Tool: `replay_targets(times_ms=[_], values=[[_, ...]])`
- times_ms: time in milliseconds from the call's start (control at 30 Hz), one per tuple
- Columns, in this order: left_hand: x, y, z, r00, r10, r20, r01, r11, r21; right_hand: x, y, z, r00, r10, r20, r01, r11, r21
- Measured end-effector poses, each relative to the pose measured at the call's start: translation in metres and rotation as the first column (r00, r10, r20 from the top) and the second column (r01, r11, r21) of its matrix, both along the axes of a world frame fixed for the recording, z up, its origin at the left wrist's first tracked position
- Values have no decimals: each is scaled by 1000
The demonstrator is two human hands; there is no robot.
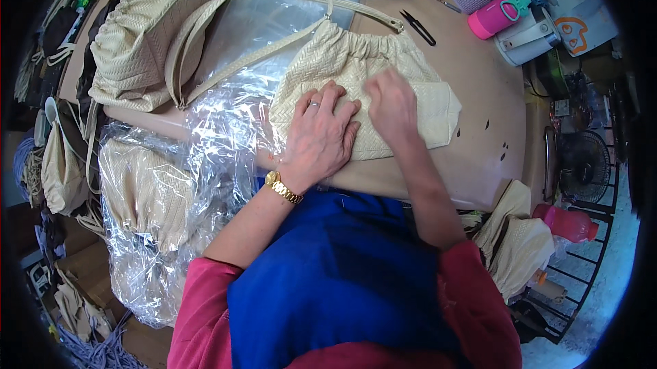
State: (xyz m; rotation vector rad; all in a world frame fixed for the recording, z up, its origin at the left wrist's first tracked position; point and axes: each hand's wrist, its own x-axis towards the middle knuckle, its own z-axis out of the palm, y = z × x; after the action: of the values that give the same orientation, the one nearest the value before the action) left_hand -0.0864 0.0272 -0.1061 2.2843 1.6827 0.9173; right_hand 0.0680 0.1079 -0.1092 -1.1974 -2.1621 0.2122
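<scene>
A cream handbag with a woven texture and a gathered top lies flat on the table in front of me. Its long strap loops away to the upper left. My left hand rests on the bag's left half, fingers spread and pressing on the material. Just right of it, my right hand is over the bag's middle with its fingers curled in, slightly blurred. Whatever its fingertips may pinch is hidden.
Another cream bag stands at the upper left, beside clear plastic wrapping. A plastic-wrapped bag sits at lower left. Black thread snips lie beyond the bag. A pink bottle and a white jug are at upper right.
</scene>
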Motion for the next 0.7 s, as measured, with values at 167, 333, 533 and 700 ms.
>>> replay_targets(times_ms=[167,333,533,700], values=[[-1,-1,2,1000,1,-5,-1,1000,1,37,-105,6,993,-15,121,17,1000,-15],[0,-1,0,999,-6,-39,8,999,45,27,-72,7,989,-59,135,55,998,35],[0,-1,2,999,-15,-44,17,999,28,36,-101,-1,995,-18,101,18,1000,-8],[2,-3,2,998,-2,-66,5,999,39,24,-37,-6,993,10,116,-27,990,141]])
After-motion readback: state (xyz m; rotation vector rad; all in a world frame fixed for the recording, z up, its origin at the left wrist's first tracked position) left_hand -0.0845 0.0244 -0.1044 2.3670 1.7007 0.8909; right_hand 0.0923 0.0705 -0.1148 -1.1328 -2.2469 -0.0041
